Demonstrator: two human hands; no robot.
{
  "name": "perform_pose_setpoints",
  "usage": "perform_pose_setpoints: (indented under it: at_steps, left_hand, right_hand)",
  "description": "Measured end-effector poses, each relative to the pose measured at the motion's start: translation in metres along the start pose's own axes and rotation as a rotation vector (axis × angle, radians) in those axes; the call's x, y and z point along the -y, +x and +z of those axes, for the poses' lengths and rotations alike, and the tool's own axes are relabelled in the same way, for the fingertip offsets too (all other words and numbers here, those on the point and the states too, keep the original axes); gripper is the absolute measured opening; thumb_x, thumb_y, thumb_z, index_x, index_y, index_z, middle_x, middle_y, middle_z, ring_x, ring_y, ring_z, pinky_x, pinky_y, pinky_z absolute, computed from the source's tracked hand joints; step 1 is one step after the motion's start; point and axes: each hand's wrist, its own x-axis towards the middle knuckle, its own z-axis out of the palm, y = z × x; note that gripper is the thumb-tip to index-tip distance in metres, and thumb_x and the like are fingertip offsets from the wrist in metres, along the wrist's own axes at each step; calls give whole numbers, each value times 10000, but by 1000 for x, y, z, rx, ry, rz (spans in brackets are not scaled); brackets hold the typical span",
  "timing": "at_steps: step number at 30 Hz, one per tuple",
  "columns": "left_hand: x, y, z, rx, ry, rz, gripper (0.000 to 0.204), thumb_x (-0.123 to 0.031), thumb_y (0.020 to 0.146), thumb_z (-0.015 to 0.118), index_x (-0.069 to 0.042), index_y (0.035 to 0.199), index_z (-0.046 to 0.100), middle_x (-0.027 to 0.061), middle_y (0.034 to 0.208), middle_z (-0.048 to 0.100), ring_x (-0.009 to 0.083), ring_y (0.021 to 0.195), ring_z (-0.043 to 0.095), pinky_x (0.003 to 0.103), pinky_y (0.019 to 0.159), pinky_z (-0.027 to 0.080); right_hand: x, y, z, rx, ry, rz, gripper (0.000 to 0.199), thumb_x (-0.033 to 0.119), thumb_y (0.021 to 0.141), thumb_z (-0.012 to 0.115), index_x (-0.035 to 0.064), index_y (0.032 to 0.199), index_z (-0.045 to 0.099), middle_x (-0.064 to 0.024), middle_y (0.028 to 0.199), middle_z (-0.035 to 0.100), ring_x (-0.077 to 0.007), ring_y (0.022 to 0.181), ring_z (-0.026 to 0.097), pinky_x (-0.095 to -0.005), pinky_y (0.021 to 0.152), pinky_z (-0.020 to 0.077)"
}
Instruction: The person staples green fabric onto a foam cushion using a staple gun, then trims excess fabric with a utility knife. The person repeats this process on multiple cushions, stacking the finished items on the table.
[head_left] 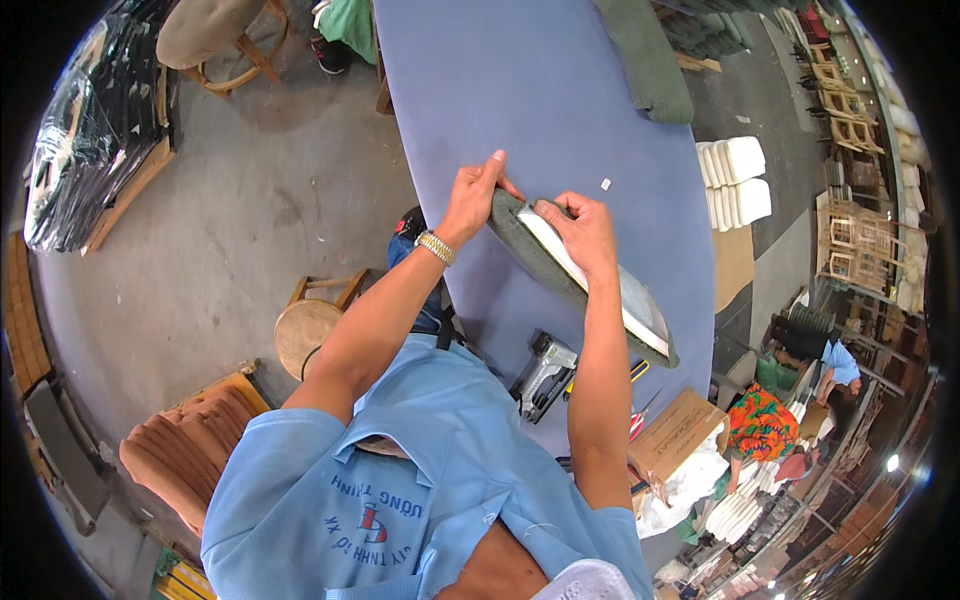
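A dark green fabric-covered seat cushion [535, 240] is held up on edge over the blue-grey table [560, 120], with a white strip and a pale grey area showing on its far-right side. My left hand [478, 203] pinches its upper left end, thumb pointing up. My right hand [582, 235] grips the fabric edge beside the white strip, thumb and fingers pressed together. On the table below the cushion lies a staple gun [546, 376]. Close by are a yellow and black cutter knife [638, 371] and a red-handled pair of scissors [640, 421], partly hidden by my right forearm.
A cardboard box [678, 436] stands at the near right. Dark green fabric [648, 65] lies along the table's far right edge. Stacked white pads [735, 182] stand beyond it. Left are a wooden stool [306, 338] and brown cushions [190, 455]. A co-worker [762, 422] is at far right.
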Motion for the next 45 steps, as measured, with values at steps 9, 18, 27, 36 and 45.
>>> perform_pose_setpoints:
  at_steps: [9, 18, 27, 36, 45]
  left_hand:
    - [-42, -50, 15, 277, 668, 520, 309, -220, 1015, 653, -41, 1263, 699, 162, 1409, 632, 303, 1296, 599, 408, 1067, 496]
    - [-60, -24, -16, 499, 737, 133, 430, -218, 1030, 670, 51, 1358, 596, 166, 1339, 649, 253, 1222, 604, 381, 1021, 484]
    - [-92, -19, 44, 594, 1141, 332, 456, -310, 956, 762, 82, 1176, 683, 207, 1086, 715, 287, 904, 683, 417, 827, 550]
    - [-99, 65, 61, 1025, 986, 687, 362, -76, 822, 779, 23, 1166, 720, 204, 1214, 714, 378, 1184, 657, 463, 1020, 508]
    - [-21, 124, -23, 1194, 828, 678, 559, -68, 779, 770, -53, 1329, 672, 240, 1534, 510, 443, 1449, 458, 521, 1175, 396]
  right_hand:
    - [-23, -12, -10, -126, 200, -104, 245, 198, 884, 841, 18, 1020, 749, -53, 969, 753, -99, 853, 659, -274, 791, 539]
    - [-43, -152, -82, -1198, 5, -285, 151, 167, 926, 736, 41, 1008, 717, -112, 1001, 723, -276, 937, 701, -390, 821, 551]
    - [-198, -274, 100, -1047, -41, 561, 441, 314, 881, 763, 100, 1249, 650, -153, 1105, 698, -371, 1030, 680, -486, 904, 543]
    - [-179, -244, 157, -1097, -147, 756, 600, 368, 877, 779, 144, 1389, 561, -135, 1308, 623, -368, 1220, 598, -500, 1016, 475]
    - [-218, -254, 127, -1307, -479, 986, 401, 233, 917, 682, 116, 1292, 600, -137, 1386, 564, -331, 1267, 561, -495, 1041, 435]
